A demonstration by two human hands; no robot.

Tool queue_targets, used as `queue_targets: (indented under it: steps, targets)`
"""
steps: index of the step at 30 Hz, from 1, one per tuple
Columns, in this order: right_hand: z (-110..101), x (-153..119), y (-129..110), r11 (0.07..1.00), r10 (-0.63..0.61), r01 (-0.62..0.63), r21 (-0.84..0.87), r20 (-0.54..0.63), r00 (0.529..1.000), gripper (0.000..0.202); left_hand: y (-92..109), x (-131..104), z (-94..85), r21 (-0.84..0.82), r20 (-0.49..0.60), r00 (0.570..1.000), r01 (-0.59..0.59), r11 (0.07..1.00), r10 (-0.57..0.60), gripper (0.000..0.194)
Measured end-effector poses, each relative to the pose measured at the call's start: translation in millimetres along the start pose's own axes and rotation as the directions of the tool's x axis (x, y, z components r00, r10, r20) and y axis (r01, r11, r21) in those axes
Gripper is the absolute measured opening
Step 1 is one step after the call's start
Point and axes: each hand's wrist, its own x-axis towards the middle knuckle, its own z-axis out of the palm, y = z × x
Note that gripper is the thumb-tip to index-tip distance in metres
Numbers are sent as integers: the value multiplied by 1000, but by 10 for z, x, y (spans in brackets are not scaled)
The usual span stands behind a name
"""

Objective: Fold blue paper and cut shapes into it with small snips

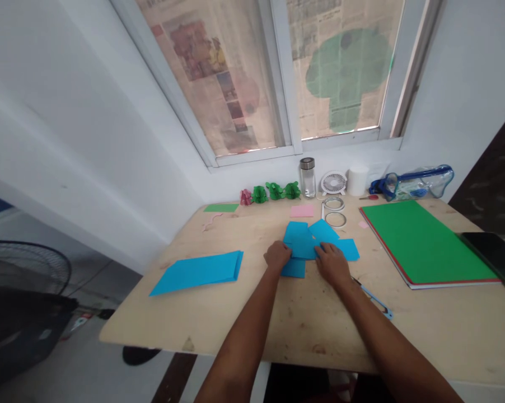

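A piece of blue paper (302, 242) is between my two hands, over other blue pieces on the table. My left hand (277, 255) is closed on its left edge. At its lower right corner, the bent fingers of my right hand (333, 265) grip the paper; the fingertips are partly hidden. Below the held piece, a blue square (293, 268) shows in part. Two more blue pieces lie beyond and beside my right hand: a tilted one (323, 228) and one to the right (349, 249). Partly under my right forearm is a light blue cutter (378, 302).
Folded blue paper (200, 272) lies left on the wooden table (219, 322). Green sheets (424, 243) and a dark phone (494, 260) are right. Along the wall stand green paper shapes (275, 191), a glass bottle (308, 179), a small fan (333, 182) and a clear pouch (420, 183). Tape rolls (335, 219) lie ahead.
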Motion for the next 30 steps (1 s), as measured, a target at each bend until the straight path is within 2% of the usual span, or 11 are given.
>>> queue_targets:
  steps: [4,8,11,14,18,23,27,30]
  targets:
    - [29,9,5,1000,7,-7,4,10,1000,31,20,11,23,-71,-17,999,32,997,-33,19]
    - [51,14,15,1000,7,-7,14,0,1000,32,-64,-20,-59,-184,-75,997,-1,983,-13,14]
    - [75,10,10,1000,9,-9,13,-8,1000,34,-268,-130,-187,-294,-143,990,-49,955,7,11]
    - [122,-8,-19,1000,13,-13,-5,-12,1000,39,-553,-352,-290,-436,-187,982,-86,896,3,13]
    - [184,-42,-53,999,5,-7,-49,-47,999,44,-876,-762,-292,-651,-167,984,-62,757,-63,19]
    - [110,-13,-36,999,-35,31,-23,-203,978,43,-1063,-1149,-210,-835,-92,990,-16,550,-111,30]
    - [-36,22,-100,981,-80,133,143,-324,943,41,-1039,-1259,-289,-917,-42,994,2,400,-102,28]
    - [-95,7,-192,903,-90,212,374,-318,944,38,-875,-1221,-425,-978,25,999,18,208,33,25]
